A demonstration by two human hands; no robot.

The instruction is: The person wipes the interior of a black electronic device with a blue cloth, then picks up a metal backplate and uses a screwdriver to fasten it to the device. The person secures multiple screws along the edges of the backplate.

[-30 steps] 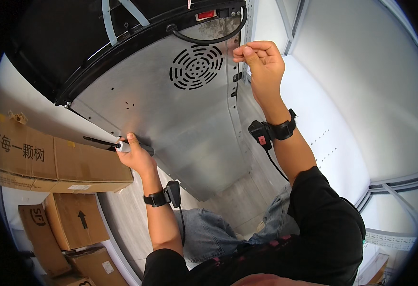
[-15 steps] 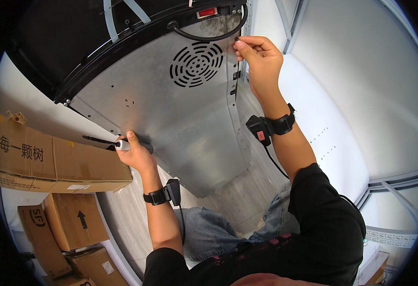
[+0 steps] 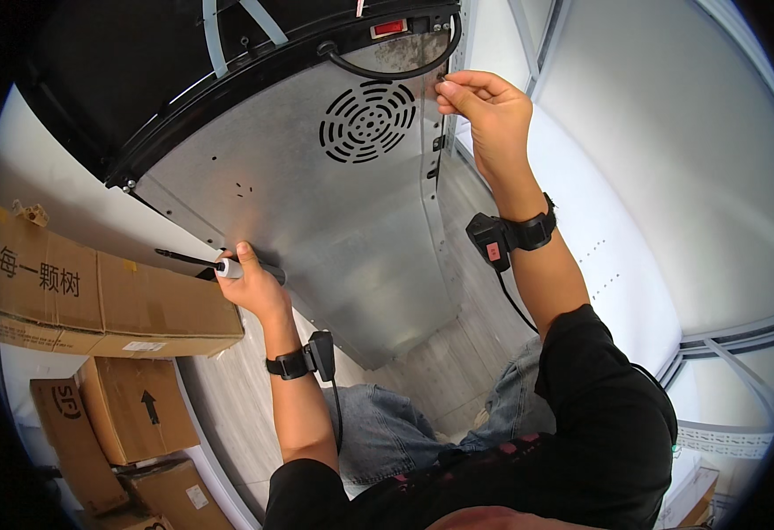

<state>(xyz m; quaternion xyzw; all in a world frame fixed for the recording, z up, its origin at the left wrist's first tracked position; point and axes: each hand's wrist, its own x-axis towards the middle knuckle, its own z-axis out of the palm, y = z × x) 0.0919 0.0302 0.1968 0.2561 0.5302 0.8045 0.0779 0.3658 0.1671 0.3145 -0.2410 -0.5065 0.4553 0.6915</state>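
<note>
A machine with a grey sheet-metal panel (image 3: 316,230) and a black upper edge stands before me. Held in my left hand (image 3: 261,291) is a screwdriver (image 3: 230,268) with a light grip. Its dark shaft points left, and that hand rests by the panel's left edge. My right hand (image 3: 500,128) is closed in a pinch at the upper right edge of the panel, below the black cable (image 3: 387,75). A small dark piece, seemingly a screw (image 3: 441,80), shows at the fingertips; the fingers partly hide it.
A red switch (image 3: 388,28) sits above the round vent (image 3: 368,124). Cardboard boxes (image 3: 153,300) are stacked on the left. White wall panels (image 3: 669,159) and metal framing stand on the right. The wood-look floor (image 3: 237,397) lies below.
The view has shifted slightly, so the machine appears a little farther right and lower. My right hand stays at the panel's upper right edge, and my left keeps its hold on the screwdriver.
</note>
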